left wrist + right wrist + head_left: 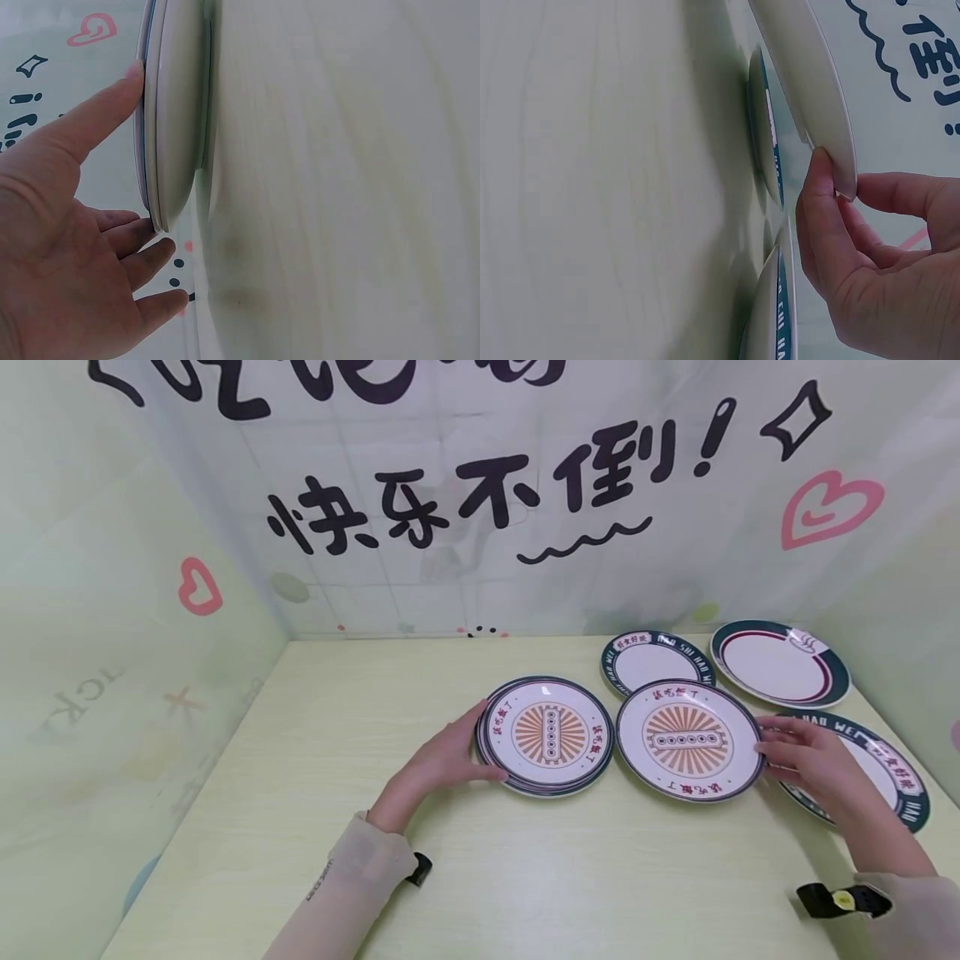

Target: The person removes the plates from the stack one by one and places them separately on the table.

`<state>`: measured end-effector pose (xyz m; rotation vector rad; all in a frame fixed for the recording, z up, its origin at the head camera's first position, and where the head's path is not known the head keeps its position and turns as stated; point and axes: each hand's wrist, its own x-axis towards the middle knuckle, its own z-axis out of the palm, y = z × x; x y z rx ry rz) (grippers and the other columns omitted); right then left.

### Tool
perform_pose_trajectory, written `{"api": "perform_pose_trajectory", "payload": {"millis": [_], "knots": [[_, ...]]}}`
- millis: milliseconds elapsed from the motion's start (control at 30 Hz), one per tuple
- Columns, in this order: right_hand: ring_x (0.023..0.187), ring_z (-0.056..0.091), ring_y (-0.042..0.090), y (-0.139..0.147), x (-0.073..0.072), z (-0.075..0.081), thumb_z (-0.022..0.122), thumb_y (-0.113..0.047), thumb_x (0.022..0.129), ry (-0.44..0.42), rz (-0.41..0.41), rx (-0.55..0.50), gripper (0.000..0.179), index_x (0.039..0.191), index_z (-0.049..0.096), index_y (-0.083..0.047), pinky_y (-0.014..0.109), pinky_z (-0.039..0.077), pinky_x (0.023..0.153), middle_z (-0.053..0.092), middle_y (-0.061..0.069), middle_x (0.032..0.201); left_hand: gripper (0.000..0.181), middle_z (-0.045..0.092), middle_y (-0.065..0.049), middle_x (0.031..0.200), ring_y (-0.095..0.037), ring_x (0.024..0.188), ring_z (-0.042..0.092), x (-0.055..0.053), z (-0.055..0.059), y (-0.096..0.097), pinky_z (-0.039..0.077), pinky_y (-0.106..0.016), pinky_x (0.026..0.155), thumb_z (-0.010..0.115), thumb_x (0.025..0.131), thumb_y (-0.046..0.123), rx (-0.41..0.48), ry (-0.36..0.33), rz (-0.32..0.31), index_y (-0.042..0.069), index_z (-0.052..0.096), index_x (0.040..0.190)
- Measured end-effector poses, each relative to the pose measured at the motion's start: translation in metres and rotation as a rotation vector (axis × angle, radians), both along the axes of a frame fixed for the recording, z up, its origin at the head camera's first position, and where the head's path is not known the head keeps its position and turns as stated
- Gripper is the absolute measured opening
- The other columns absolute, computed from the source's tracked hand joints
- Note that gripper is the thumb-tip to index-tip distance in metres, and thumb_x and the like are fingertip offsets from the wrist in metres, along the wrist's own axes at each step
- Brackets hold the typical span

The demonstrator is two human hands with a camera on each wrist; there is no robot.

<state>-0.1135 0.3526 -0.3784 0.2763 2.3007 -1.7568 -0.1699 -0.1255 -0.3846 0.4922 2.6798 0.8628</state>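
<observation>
Your left hand (442, 758) holds the stack of plates (551, 737) at its left side, thumb on the near part of the rim and fingers round the part farther from you; the little finger stands free of it. The stack is just to the right of that hand, on the desk (555, 877). Your right hand (817, 764) pinches the sunburst plate (686, 742) by its right rim, thumb on top and fingers below. This plate is to the left of that hand, lifted clear of the desk and right next to the stack; whether the two touch, you cannot tell.

Beyond your right hand and off to its left is a small green-rimmed plate (651, 662), partly hidden by the one you hold. Straight beyond the same hand is a red-ringed plate (776, 664). Beneath your right hand and forearm, reaching out to their right, is a lettered plate (881, 768), partly covered.
</observation>
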Motion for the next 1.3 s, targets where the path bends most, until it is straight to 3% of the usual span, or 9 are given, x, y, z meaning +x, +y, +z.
{"api": "perform_pose_trajectory", "payload": {"millis": [233,367,500,633,1033,1133,1300], "knots": [[0.083,0.064,-0.002,0.009,0.002,-0.006,0.056,-0.015,0.102,-0.034,0.031,0.054,0.024,0.113,0.052,-0.036,0.019,0.061,0.076,0.057,-0.028,0.094,0.115,0.025,-0.011,0.165,-0.031,0.152,0.027,0.001,0.001,0.000,0.027,-0.046,0.125,0.086,0.075,0.041,0.007,0.005,-0.007,0.010,0.016,0.161],[0.084,0.064,-0.003,0.010,0.004,-0.007,0.055,-0.016,0.102,-0.033,0.043,0.120,0.033,0.134,0.050,-0.013,0.019,0.061,0.077,0.055,-0.029,0.094,0.116,0.025,-0.011,0.165,-0.031,0.152,0.027,0.000,0.000,0.000,0.027,-0.046,0.125,0.086,0.075,0.041,0.009,0.010,-0.013,0.010,0.015,0.161],[0.084,0.062,-0.004,0.010,0.005,-0.006,0.055,-0.014,0.102,-0.035,0.059,0.198,0.057,0.147,0.030,0.010,0.021,0.061,0.078,0.056,-0.023,0.096,0.116,0.025,-0.010,0.166,-0.031,0.152,0.027,0.001,0.001,0.001,0.028,-0.046,0.125,0.087,0.075,0.042,0.008,0.011,-0.013,0.010,0.015,0.161],[0.084,0.060,-0.006,0.010,0.006,-0.006,0.055,-0.013,0.102,-0.032,0.084,0.264,0.061,0.147,0.025,0.014,0.022,0.062,0.078,0.057,-0.015,0.102,0.116,0.025,-0.010,0.166,-0.031,0.152,0.027,0.001,0.001,0.001,0.028,-0.047,0.125,0.087,0.074,0.042,0.009,0.008,-0.008,0.011,0.015,0.161],[0.079,0.058,-0.009,0.015,0.011,-0.011,0.062,-0.014,0.098,0.028,0.071,0.400,0.057,0.139,0.038,0.015,0.021,0.061,0.072,0.064,-0.001,0.105,0.117,0.025,-0.010,0.166,-0.031,0.152,0.026,0.001,-0.002,0.001,0.028,-0.048,0.125,0.087,0.074,0.043,0.012,0.007,-0.006,0.011,0.016,0.161],[0.080,0.058,-0.011,0.015,0.013,-0.010,0.061,-0.016,0.099,0.028,0.071,0.404,0.057,0.139,0.037,0.016,0.021,0.061,0.072,0.066,0.011,0.114,0.117,0.024,-0.010,0.166,-0.031,0.153,0.026,0.001,-0.002,0.000,0.027,-0.047,0.125,0.087,0.074,0.042,0.010,0.002,-0.002,0.011,0.015,0.161],[0.082,0.058,-0.013,0.012,0.014,-0.004,0.057,-0.018,0.102,0.027,0.092,0.387,0.057,0.141,0.035,0.016,0.020,0.061,0.074,0.064,0.019,0.123,0.117,0.024,-0.010,0.166,-0.031,0.153,0.026,0.001,-0.001,0.002,0.027,-0.047,0.125,0.087,0.074,0.042,0.013,0.006,0.000,0.011,0.016,0.161]]}}
